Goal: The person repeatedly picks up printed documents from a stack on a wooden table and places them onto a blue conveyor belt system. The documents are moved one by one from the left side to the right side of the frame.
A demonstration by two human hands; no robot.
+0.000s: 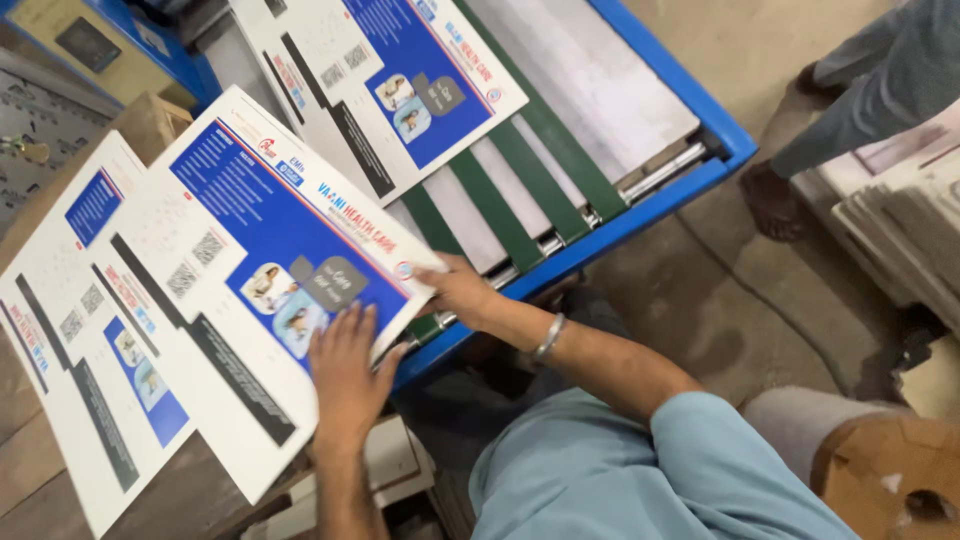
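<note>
A large white printed sheet [240, 270] with a blue panel and small photos is tilted over a stack of like sheets [80, 350] at the left. My left hand [345, 370] lies palm down on the sheet's near edge, thumb at the rim. My right hand [460, 290], a metal bangle on its wrist, grips the sheet's corner next to the machine. Another printed sheet [390, 90] lies on the green belts [500, 210] of the blue-framed machine [640, 215].
Another person's leg and bare foot [770, 200] stand on the concrete floor at the upper right. Piles of pale sheets [900, 220] sit by them. A round brown cardboard piece [890, 470] is at the lower right. A wooden surface [190, 500] carries the stack.
</note>
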